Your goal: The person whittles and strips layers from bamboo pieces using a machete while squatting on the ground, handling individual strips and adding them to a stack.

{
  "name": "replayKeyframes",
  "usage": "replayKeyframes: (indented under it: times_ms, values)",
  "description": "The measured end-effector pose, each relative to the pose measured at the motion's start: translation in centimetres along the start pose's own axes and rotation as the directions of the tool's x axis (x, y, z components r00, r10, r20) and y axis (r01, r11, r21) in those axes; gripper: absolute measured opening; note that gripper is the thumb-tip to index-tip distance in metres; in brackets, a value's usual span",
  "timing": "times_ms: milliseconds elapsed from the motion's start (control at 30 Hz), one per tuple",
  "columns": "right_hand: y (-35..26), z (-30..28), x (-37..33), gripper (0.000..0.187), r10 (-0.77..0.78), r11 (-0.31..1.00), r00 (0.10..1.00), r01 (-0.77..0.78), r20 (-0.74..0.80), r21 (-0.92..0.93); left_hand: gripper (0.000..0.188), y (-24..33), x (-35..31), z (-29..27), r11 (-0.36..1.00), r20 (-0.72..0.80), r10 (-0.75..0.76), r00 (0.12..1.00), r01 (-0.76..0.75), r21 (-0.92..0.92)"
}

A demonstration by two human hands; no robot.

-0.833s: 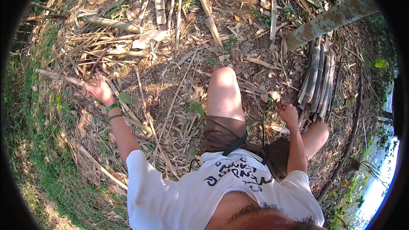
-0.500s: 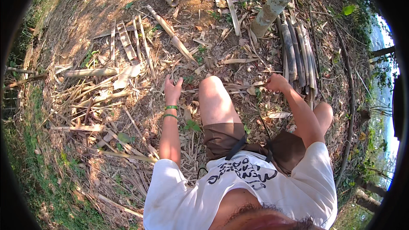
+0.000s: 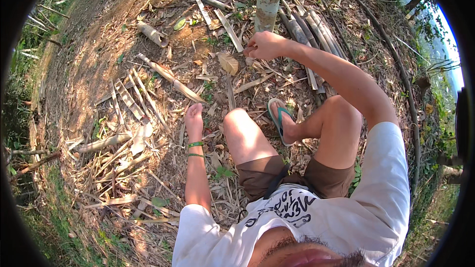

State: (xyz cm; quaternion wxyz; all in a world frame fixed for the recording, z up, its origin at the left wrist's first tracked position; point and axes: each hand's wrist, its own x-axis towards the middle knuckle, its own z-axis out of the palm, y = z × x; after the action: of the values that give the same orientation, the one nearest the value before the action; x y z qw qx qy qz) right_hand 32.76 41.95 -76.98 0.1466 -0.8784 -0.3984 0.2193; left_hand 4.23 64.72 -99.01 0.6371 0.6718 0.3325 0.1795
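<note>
My left hand (image 3: 194,113) is low over the ground left of my knee, its fingers curled in and nothing visible in them. Just beyond it lies the near end of a split bamboo length (image 3: 170,78); whether they touch I cannot tell. My right hand (image 3: 264,45) reaches far forward, in front of the tree trunk (image 3: 270,2). Its fingers are closed, and a thin dark shape shows at their left side, too small to name. A dry tan leaf (image 3: 228,63) lies below that hand. A narrow greyish strip (image 3: 230,93) stands out beyond my knee.
Split bamboo strips (image 3: 129,100) and a heap of dry shavings (image 3: 116,168) lie left. Dark bamboo poles (image 3: 303,29) are bundled right of the trunk. A short bamboo tube (image 3: 152,34) lies far ahead. My sandalled foot (image 3: 283,121) rests on the leaf litter.
My right hand has swung forward and left, from beside my right knee to the trunk. My left hand's spread fingers have curled in. The view has shifted and my sandalled foot now shows.
</note>
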Motion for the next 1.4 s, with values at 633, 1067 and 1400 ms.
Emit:
replayKeyframes:
  times_ms: [633, 1067, 1400]
  values:
    - [3.5, 19.6, 16.3, 0.050, -0.318, 0.933, 0.947, 0.304, 0.044, 0.193, 0.010, 3.3, -0.5, 2.2, 0.716, -0.046, -0.530, 0.847, 0.418, -0.559]
    - [17.4, 22.1, 24.8, 0.038, 0.319, 0.941, 0.926, -0.284, -0.202, 0.181, 0.012, 0.3, -7.1, -0.9, 0.940, -0.444, -0.340, 0.829, 0.294, -0.172]
    - [21.6, 13.4, -13.0, 0.041, 0.521, 0.339, 0.845, -0.333, 0.119, 0.880, 0.009, -0.2, 0.1, 6.5, 0.942, -0.256, -0.186, 0.949, 0.099, -0.320]
